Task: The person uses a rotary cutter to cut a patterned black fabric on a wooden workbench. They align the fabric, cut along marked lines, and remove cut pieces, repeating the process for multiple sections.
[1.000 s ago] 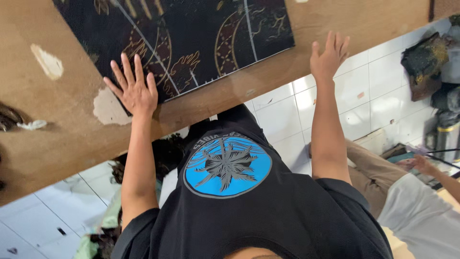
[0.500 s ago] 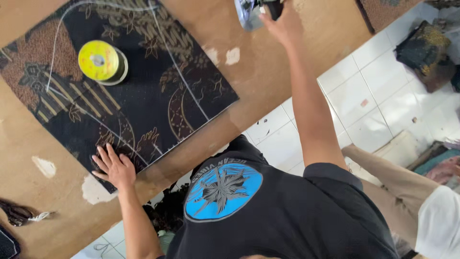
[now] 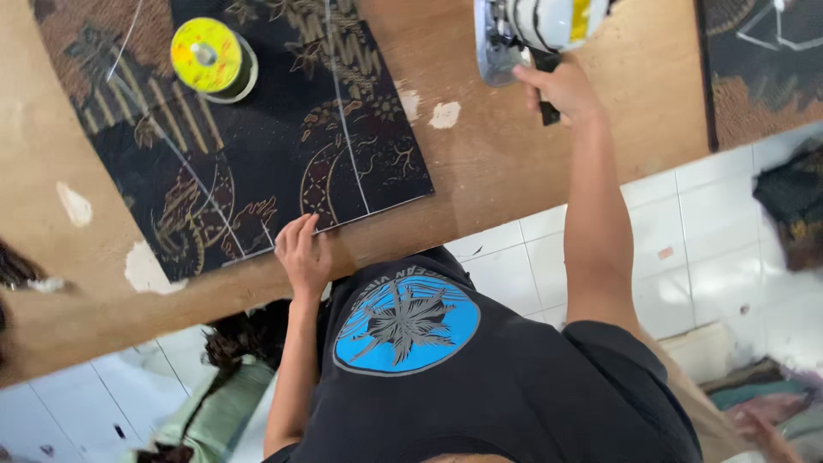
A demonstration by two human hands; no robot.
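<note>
A dark patterned cloth (image 3: 257, 146) with brown motifs and white chalk lines lies flat on the brown wooden table (image 3: 497, 163). My left hand (image 3: 304, 253) rests fingers together on the cloth's near edge. My right hand (image 3: 561, 86) reaches far across the table and grips the black handle of a white and silver electric cutting machine (image 3: 531, 30) standing on the wood beside the cloth. A yellow-topped round spool (image 3: 210, 56) sits on the cloth at the far left.
A second dark patterned cloth (image 3: 763, 60) lies at the table's right end. White patches (image 3: 150, 270) mark the tabletop. Below is a white tiled floor (image 3: 711, 231) with fabric piles at the right (image 3: 793, 214) and under the table (image 3: 231, 386).
My left hand slid right along the cloth's near edge. My right hand stays on the cutting machine, which now shows more fully. The view shifted right.
</note>
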